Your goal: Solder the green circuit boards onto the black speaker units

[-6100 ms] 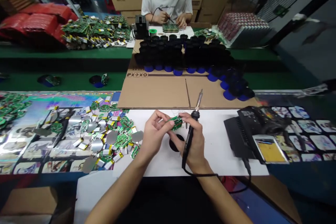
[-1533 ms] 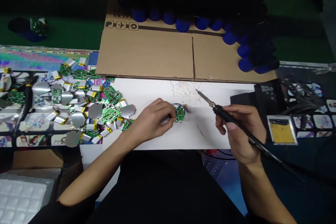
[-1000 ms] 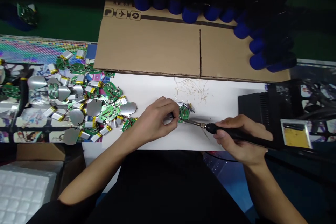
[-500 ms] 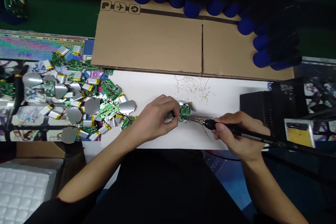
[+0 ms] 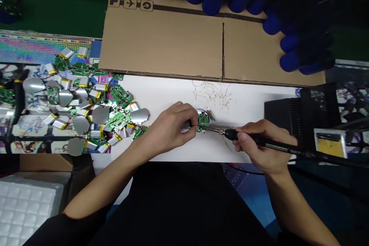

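My left hand [image 5: 173, 123] pinches a small round green circuit board [image 5: 203, 120], and its fingers hide the board's left side. A thin metal ring or disc shows behind the board. My right hand [image 5: 261, 147] grips a black soldering iron [image 5: 253, 141] like a pen. The iron's metal tip [image 5: 212, 130] reaches the lower edge of the board and appears to touch it. Both hands rest low over a white sheet [image 5: 173, 92]. Just above the board lie fine wire scraps and solder crumbs [image 5: 211, 94].
A heap of green circuit boards, yellow-tabbed pouch batteries and silver discs [image 5: 95, 109] lies to the left. A black soldering station [image 5: 300, 117] with a yellow sponge tray [image 5: 330, 143] stands right. Blue-capped black cylinders [image 5: 211, 4] stand on cardboard [image 5: 161, 42] ahead.
The iron has swung down from the upper right, and its tip now sits at the board's lower edge. My left hand holds the board lower than in the oldest frame, and my view has tilted down.
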